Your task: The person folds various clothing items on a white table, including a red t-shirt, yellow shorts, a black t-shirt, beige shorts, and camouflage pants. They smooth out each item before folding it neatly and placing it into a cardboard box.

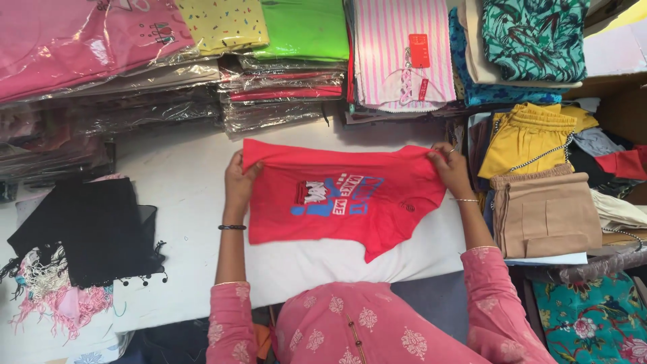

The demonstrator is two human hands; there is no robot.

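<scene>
on the white table (182, 202), nearest the camera, the person's pink patterned sleeves reach forward from the bottom edge. just beyond them lies a red t-shirt (337, 216) with a blue and white print on its front, spread flat across the middle of the table with its lower part pointing back toward the person. the left hand (239, 178) is closed on the shirt's far left corner, fingers curled over a fold of the cloth, a dark bangle on the wrist. the right hand (448, 168) pinches the far right corner, fingers shut on the fabric, with a thin bangle on the wrist and a ring on one finger. the two hands hold the far edge stretched between them.

to the left, well apart from the shirt, a black fringed cloth (87, 229) lies over a pink and white fringed one. to the right, just beside the right hand, sit a folded tan garment (546, 216) and a yellow garment (526, 135) behind it. farther back, along the table's far side, stand stacks of clothes in clear plastic bags (283, 94), pink, yellow and green on top, then a pink striped garment (404, 54) with a red tag, and a teal leaf-print fabric (532, 37).
</scene>
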